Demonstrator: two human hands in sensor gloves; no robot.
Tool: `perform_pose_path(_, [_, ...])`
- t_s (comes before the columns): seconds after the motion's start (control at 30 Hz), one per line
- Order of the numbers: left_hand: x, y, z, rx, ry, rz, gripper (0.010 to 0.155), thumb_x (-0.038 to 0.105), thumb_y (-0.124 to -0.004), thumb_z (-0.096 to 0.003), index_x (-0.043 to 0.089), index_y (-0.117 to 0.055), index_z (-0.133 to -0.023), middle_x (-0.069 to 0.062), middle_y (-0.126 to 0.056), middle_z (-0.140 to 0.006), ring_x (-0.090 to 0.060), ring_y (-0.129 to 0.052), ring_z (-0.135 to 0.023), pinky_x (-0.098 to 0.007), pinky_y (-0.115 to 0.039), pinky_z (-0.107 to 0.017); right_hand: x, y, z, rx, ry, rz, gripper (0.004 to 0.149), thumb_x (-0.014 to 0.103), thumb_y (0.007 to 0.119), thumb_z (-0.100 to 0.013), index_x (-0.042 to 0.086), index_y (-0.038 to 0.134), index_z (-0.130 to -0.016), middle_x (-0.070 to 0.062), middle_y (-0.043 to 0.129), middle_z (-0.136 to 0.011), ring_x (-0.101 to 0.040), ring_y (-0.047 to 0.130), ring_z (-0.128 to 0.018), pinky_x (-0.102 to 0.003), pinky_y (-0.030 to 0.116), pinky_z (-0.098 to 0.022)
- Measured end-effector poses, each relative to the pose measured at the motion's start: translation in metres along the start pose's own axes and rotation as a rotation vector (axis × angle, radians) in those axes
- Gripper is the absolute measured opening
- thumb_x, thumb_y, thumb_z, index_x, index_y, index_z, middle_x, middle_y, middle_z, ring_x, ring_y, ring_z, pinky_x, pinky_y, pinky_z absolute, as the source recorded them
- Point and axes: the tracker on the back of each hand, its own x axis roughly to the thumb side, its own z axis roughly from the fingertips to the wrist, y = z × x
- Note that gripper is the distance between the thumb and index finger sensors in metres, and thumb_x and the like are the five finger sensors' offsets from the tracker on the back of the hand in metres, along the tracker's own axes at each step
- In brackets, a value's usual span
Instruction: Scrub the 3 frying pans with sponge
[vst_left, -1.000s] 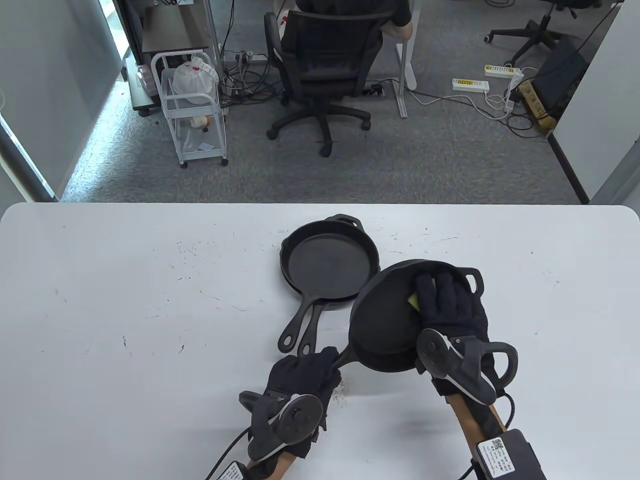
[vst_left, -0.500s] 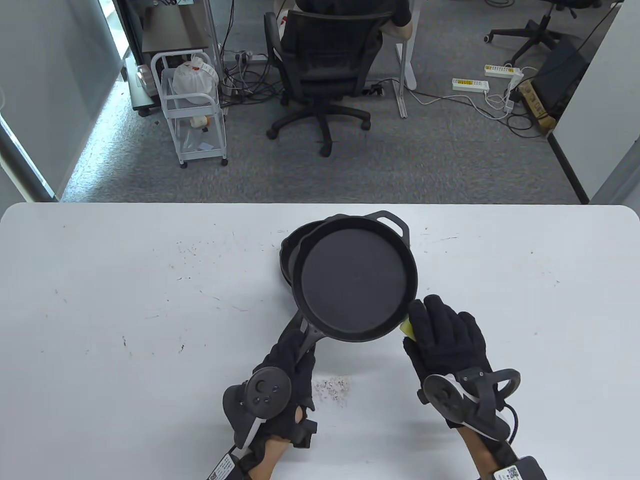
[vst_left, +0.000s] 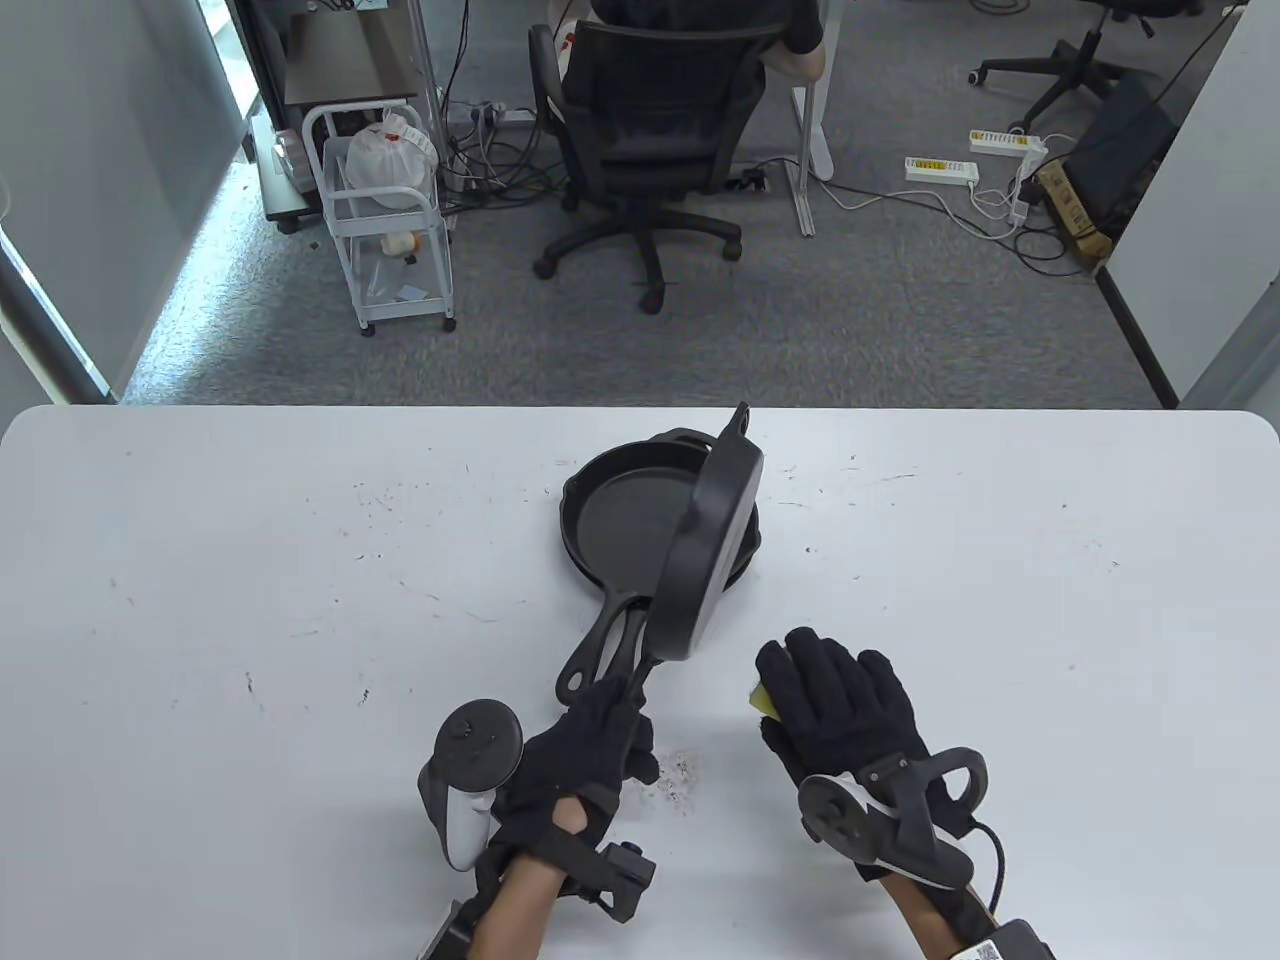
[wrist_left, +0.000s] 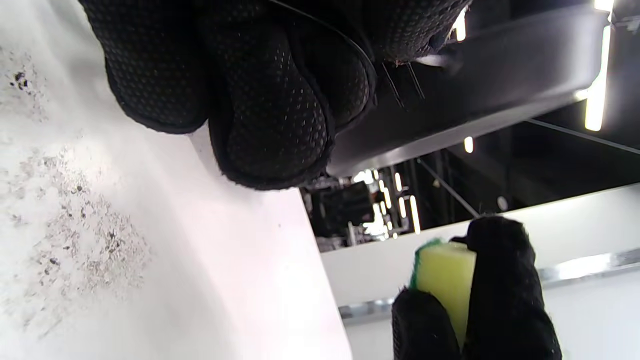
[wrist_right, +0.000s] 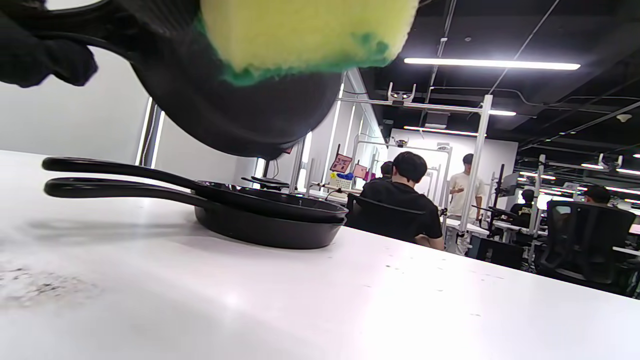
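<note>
The left hand (vst_left: 585, 745) has its grip curled round the handle of a black cast-iron frying pan (vst_left: 705, 545), tipped on edge above two stacked black pans (vst_left: 640, 520) on the white counter (vst_left: 250, 600); the right hand (vst_left: 840, 710) pinches a yellow-green sponge (vst_left: 764, 698), clear of the pan; dark grit (vst_left: 680, 775) suggests scrubbing is underway; how many pans remain is unclear.

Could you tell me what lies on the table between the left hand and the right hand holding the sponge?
Only bare table with a patch of dark crumbs lies between the left hand and right hand, seen in the table view.

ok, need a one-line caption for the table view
Left hand tilts a frying pan on edge; right hand holds the sponge.
</note>
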Motion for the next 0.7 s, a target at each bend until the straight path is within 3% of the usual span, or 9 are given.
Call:
perform_pose_path(0.3, [0.001, -0.006, -0.001, -0.048, -0.022, -0.030, 0.058, 0.038, -0.068, -0.0483, 0.010, -0.084, -0.096, -0.006, -0.108, -0.064, -0.017, -0.117, -0.034, -0.047, -0.097, -0.045, 0.026, 0.004, -0.009, 0.000, -0.062, 0.017, 0.070, 0.051, 0.072, -0.050, 0.040, 0.035, -0.108, 0.003, 0.043, -0.118, -0.023, 0.061, -0.106, -0.055, 0.052, -0.076])
perform_pose_path(0.47, [0.004, -0.011, -0.002, -0.097, -0.056, -0.109, 0.058, 0.040, -0.072, -0.0482, 0.010, -0.086, -0.095, -0.006, -0.109, -0.061, -0.016, -0.114, -0.027, -0.047, -0.096, -0.043, 0.042, -0.003, -0.013, -0.066, -0.097, 0.037, 0.070, 0.051, 0.069, -0.050, 0.044, 0.028, -0.107, 0.007, 0.031, -0.118, -0.022, 0.048, -0.110, -0.056, 0.047, -0.078])
perform_pose_path(0.6, [0.010, -0.018, -0.002, -0.137, -0.114, -0.264, 0.056, 0.043, -0.079, -0.0465, 0.014, -0.088, -0.094, -0.003, -0.109, -0.058, -0.015, -0.113, -0.024, -0.046, -0.097, -0.042, 0.044, -0.027, -0.023, -0.132, -0.104, 0.065, 0.070, 0.051, 0.067, -0.051, 0.044, 0.025, -0.107, 0.007, 0.026, -0.118, -0.022, 0.042, -0.112, -0.057, 0.043, -0.079])
perform_pose_path(0.7, [0.013, -0.020, -0.002, -0.172, -0.165, -0.320, 0.053, 0.042, -0.087, -0.0438, 0.017, -0.091, -0.091, -0.001, -0.110, -0.055, -0.014, -0.113, -0.023, -0.046, -0.097, -0.043, 0.024, -0.050, -0.035, -0.176, -0.034, -0.015, 0.070, 0.052, 0.064, -0.051, 0.044, 0.025, -0.107, 0.006, 0.029, -0.119, -0.022, 0.044, -0.112, -0.057, 0.044, -0.079])
